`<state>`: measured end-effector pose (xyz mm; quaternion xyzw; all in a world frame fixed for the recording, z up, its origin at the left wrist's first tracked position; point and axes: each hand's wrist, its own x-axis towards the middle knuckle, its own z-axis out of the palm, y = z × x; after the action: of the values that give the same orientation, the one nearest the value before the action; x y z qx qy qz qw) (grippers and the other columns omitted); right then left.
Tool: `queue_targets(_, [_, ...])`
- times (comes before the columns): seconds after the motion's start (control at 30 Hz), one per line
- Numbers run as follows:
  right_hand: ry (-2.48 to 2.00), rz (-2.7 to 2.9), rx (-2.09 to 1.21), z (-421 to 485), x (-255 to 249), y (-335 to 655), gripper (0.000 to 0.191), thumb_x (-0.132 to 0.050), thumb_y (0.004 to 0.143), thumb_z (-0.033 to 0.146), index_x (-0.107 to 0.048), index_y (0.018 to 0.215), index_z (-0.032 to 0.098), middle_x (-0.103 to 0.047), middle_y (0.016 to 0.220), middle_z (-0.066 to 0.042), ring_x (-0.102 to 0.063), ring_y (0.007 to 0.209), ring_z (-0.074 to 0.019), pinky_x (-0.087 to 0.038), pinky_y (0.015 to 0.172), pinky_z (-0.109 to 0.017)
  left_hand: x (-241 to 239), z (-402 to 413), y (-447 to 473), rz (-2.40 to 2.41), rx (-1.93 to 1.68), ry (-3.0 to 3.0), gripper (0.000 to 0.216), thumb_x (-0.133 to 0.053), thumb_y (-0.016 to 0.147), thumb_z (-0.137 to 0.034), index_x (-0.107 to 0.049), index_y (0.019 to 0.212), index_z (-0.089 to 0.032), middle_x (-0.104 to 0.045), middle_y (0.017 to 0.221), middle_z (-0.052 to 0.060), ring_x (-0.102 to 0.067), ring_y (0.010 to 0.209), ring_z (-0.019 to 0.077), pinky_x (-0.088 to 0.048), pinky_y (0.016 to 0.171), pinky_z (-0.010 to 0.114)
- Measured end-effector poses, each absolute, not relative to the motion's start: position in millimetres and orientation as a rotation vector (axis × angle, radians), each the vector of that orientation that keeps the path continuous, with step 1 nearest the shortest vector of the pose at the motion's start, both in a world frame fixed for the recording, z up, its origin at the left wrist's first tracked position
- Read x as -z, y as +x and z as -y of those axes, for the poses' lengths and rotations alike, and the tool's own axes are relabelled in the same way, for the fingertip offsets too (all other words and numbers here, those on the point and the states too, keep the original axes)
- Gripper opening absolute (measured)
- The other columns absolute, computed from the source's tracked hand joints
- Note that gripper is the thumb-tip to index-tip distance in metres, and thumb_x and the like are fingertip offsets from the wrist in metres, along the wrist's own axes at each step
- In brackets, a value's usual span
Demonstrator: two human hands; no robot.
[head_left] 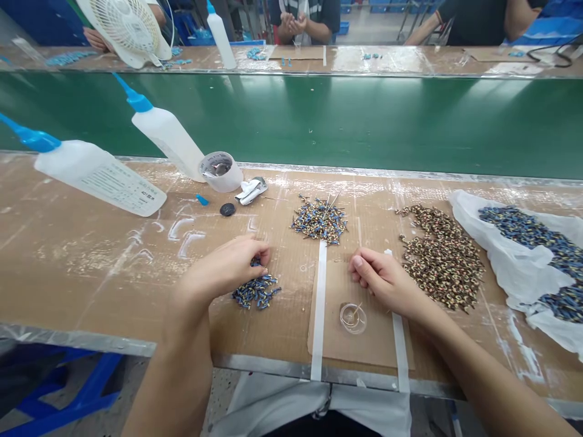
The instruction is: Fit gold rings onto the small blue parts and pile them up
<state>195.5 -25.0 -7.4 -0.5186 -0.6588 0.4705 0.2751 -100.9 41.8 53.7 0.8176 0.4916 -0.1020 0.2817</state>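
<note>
Blue-sleeved components (255,291) lie heaped near the surface's (91,273) front edge, touching the left hand (223,270); the right hand (385,282), well apart, pinches beside a clear dish (353,318); a white plastic bag (510,267) holds more at right.

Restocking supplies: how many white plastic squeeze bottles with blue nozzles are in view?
3: one bottle and another on the near bench, a third on the far bench; others may be hidden.

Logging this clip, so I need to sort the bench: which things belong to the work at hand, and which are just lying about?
At the hands: left hand, right hand, small blue parts, mixed blue-and-brown parts, brown parts, bagged blue parts, clear dish.
Lying about: squeeze bottles, tape roll, black disc.
</note>
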Motion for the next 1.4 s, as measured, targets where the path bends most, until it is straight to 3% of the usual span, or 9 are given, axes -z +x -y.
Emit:
queue_targets(0.33, [-1.367,1.781,-1.276,25,10,198,0.036,-0.038,0.1,0.044,-0.053,0.08,0.018,-0.06,0.071,-0.002,-0.054,0.06,-0.0128,-0.042,0.053,-0.024,-62,-47,-112,-1.386,0.062,2.086,0.013,-0.054,0.083,-0.025,-0.055,0.071,-0.02,-0.059,0.064,-0.001,-0.052,0.06,0.0148,-0.033,0.055,0.026])
queue_targets(0.63, [-1.383,1.792,-1.285,25,8,197,0.035,-0.038,0.101,0.042,-0.053,0.08,0.018,-0.059,0.073,-0.002,-0.054,0.06,-0.0121,-0.042,0.054,-0.024,-57,-45,-86,-1.102,-0.347,1.742,0.012,-0.056,0.089,-0.03,-0.057,0.09,-0.018,-0.069,0.084,0.004,-0.065,0.078,0.0153,-0.05,0.069,0.025])
queue_targets(0.83, [-1.339,1.832,-1.31,24,0,199,0.035,-0.038,0.101,0.04,-0.053,0.08,0.017,-0.058,0.074,-0.002,-0.054,0.065,-0.0128,-0.043,0.06,-0.025,-50,-39,-54,-0.937,-0.403,1.651,0.012,-0.063,0.085,-0.027,-0.058,0.088,-0.017,-0.064,0.085,0.002,-0.06,0.08,0.0134,-0.049,0.074,0.026])
queue_targets(1.0, [-1.073,1.901,-1.536,23,-13,212,0.037,-0.042,0.099,0.045,-0.054,0.078,0.017,-0.057,0.075,-0.001,-0.051,0.069,-0.0126,-0.043,0.065,-0.026,-39,-34,-36,-0.861,-0.463,1.608,0.011,-0.061,0.087,-0.026,-0.058,0.089,-0.016,-0.06,0.084,0.002,-0.056,0.078,0.0121,-0.046,0.072,0.024])
queue_targets(1.17, [-1.003,1.867,-1.822,23,-19,222,0.027,-0.069,0.084,0.042,-0.061,0.093,0.017,-0.06,0.076,0.0,-0.052,0.064,-0.0106,-0.042,0.057,-0.022,-26,-26,-19,-0.73,-0.426,1.533,0.013,-0.055,0.091,-0.028,-0.056,0.096,-0.016,-0.065,0.088,0.005,-0.062,0.084,0.0149,-0.047,0.075,0.027])
queue_targets(1.27, [-1.075,1.895,-1.765,24,-18,220,0.024,-0.073,0.08,0.036,-0.065,0.093,0.017,-0.061,0.07,0.002,-0.052,0.06,-0.0103,-0.041,0.054,-0.021,-17,-20,-11,-0.691,-0.422,1.514,0.013,-0.054,0.092,-0.025,-0.058,0.099,-0.016,-0.066,0.092,0.006,-0.063,0.088,0.0157,-0.048,0.078,0.028])
queue_targets(1.4, [-1.024,1.992,-1.603,24,-17,216,0.012,-0.067,0.087,0.029,-0.07,0.087,0.018,-0.069,0.081,-0.002,-0.059,0.072,-0.0133,-0.046,0.064,-0.025,-9,-17,-4,-0.678,-0.423,1.497,0.014,-0.055,0.09,-0.023,-0.062,0.1,-0.015,-0.068,0.092,0.006,-0.064,0.087,0.0156,-0.048,0.078,0.028])
